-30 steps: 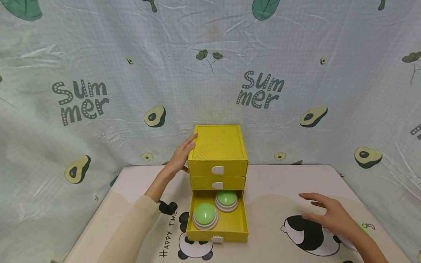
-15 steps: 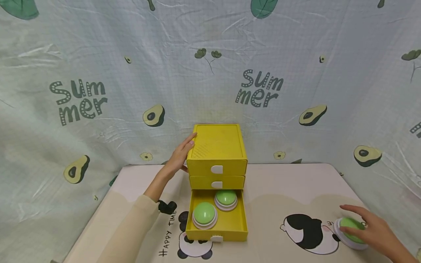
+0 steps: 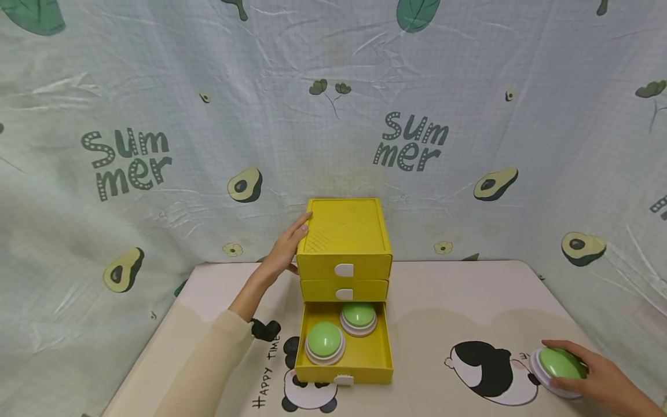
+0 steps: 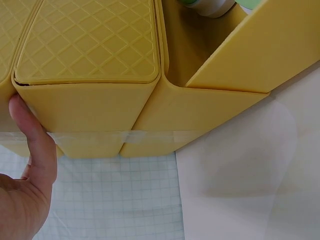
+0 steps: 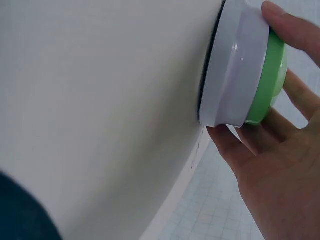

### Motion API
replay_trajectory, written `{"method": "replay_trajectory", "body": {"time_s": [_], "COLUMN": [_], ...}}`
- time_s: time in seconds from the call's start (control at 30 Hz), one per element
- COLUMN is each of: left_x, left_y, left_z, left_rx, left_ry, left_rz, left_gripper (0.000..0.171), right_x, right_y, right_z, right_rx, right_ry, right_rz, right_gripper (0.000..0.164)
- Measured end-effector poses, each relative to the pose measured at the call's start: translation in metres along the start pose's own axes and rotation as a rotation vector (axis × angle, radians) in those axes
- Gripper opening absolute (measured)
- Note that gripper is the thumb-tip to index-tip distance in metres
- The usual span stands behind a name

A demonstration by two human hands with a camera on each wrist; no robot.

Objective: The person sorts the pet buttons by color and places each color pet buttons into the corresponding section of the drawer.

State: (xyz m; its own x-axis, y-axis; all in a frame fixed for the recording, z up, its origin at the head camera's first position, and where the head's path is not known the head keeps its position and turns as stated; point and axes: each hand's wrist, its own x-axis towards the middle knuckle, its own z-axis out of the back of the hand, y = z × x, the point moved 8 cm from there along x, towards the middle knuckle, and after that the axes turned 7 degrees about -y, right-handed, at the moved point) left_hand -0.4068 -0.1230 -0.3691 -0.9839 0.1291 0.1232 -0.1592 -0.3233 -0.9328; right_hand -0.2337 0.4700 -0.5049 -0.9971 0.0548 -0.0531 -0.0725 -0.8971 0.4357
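Observation:
In the head view my left hand (image 3: 283,246) lies with straight fingers against the left side of a yellow drawer cabinet (image 3: 344,226). The left wrist view shows the thumb (image 4: 36,132) up along the cabinet's wall. Its bottom drawer (image 3: 367,359) is pulled out and holds a green-domed push button (image 3: 324,340) with a white base at the front left. A second push button (image 3: 359,315) sits behind it, to the right. At the table's right, my right hand (image 3: 596,373) grips a third such push button (image 3: 561,365), thumb and fingers around its rim.
The two upper drawers (image 3: 344,289) with white tabs are closed. A printed sheet with panda drawings covers the table (image 3: 443,324). Patterned cloth (image 3: 333,145) hangs behind and to both sides. Clear tape (image 4: 100,136) runs across the cabinet's side.
My right hand has moved right and down to the push button on the table, its fingers closing around it. The left hand and the open drawer stay the same.

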Motion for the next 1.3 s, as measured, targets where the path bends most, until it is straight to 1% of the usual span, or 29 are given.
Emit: {"method": "replay_trajectory", "body": {"time_s": [0.17,0.27,0.5,0.6,0.83,1.03,1.07,1.3], "left_x": [0.0,0.0,0.001,0.001,0.003,0.001,0.001,0.002], "left_y": [0.0,0.0,0.0,0.001,0.003,0.003,0.002,0.001], "left_z": [0.0,0.001,0.001,0.001,0.0,0.0,0.001,0.001], "left_rx": [-0.006,-0.014,-0.012,0.003,0.014,0.009,0.009,-0.006], "left_ry": [0.004,0.007,0.003,0.002,0.006,0.005,0.002,-0.002], "left_rz": [-0.003,0.0,-0.001,0.004,0.01,0.014,0.006,0.009], "left_gripper": [0.058,0.058,0.058,0.057,0.056,0.057,0.057,0.057], "right_x": [0.0,0.001,0.008,0.011,0.014,0.018,0.018,0.023], "right_y": [0.0,0.002,0.022,0.032,0.066,0.101,0.106,0.134], "right_z": [-0.001,0.0,0.008,0.01,0.016,0.016,0.016,0.012], "right_rx": [0.012,0.009,-0.02,-0.01,0.035,0.07,0.074,0.111], "right_ry": [0.024,0.021,-0.072,-0.088,-0.154,-0.153,-0.153,-0.142], "right_rz": [-0.017,-0.014,0.092,0.128,0.254,0.323,0.337,0.396], "right_gripper": [0.079,0.079,0.071,0.068,0.061,0.061,0.062,0.063]}}
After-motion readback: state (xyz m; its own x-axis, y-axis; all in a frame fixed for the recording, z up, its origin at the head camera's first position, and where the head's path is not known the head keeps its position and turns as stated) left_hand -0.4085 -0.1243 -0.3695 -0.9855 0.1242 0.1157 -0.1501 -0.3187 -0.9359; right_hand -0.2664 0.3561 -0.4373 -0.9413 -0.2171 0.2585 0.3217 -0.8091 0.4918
